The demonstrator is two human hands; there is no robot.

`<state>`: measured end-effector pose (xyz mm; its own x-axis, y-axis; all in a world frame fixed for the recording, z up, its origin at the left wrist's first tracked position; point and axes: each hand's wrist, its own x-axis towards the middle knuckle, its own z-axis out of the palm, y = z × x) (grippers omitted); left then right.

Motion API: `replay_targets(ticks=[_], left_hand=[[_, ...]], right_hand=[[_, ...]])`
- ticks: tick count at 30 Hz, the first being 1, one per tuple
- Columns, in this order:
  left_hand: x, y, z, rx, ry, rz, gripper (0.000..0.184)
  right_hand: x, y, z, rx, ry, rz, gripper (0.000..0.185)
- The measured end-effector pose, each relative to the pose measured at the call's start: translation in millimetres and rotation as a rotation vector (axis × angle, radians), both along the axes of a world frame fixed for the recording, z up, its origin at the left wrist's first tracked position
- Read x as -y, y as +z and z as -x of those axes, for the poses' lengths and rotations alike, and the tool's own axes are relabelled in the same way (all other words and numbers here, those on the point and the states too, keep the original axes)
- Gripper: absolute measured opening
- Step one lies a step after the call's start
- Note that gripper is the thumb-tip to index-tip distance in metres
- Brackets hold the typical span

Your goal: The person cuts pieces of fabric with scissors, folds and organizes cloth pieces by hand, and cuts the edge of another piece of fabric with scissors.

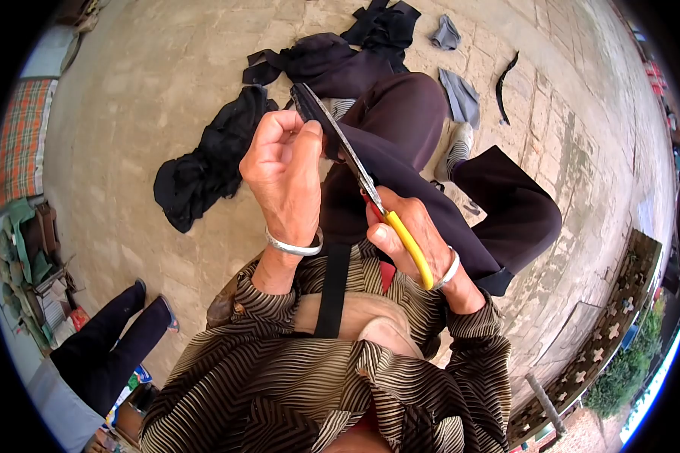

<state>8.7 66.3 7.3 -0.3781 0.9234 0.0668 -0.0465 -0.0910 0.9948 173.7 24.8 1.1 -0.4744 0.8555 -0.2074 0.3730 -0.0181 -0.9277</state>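
The left hand (283, 177) pinched a black cloth strip (305, 104) between thumb and fingers, above the seated person's dark trousers (409, 113). The right hand (417, 230) gripped scissors (412, 251) by their red-and-yellow handles, the long blades slanting up alongside the strip. Crumpled black fabric (210, 160) lay on the paved floor (140, 113), well apart from a grey cloth piece (461, 97).

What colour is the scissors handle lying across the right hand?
Mostly yellow: the scissors handle shows best in the head view.
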Motion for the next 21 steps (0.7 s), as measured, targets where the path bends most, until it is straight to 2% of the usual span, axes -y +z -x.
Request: replay_targets(ticks=[7,12,16,21], left_hand=[[-0.3,1.3,-1.9,0.06,0.021,0.017,0.006],[-1.4,-2.0,0.8,-0.001,0.036,0.018,0.006],[0.0,3.9,-1.1,0.101,-0.003,0.001,0.003],[0.0,5.1,2.3,0.108,0.003,0.008,0.004]], right_hand=[[0.4,-1.3,0.7,-0.027,-0.027,0.001,0.07],[-6.0,8.3,-3.4,-0.138,0.069,0.14,0.064],[-9.8,2.8,-2.9,-0.151,0.093,0.049,0.065],[-12.2,9.4,-11.0,-0.152,0.15,0.231,0.063]])
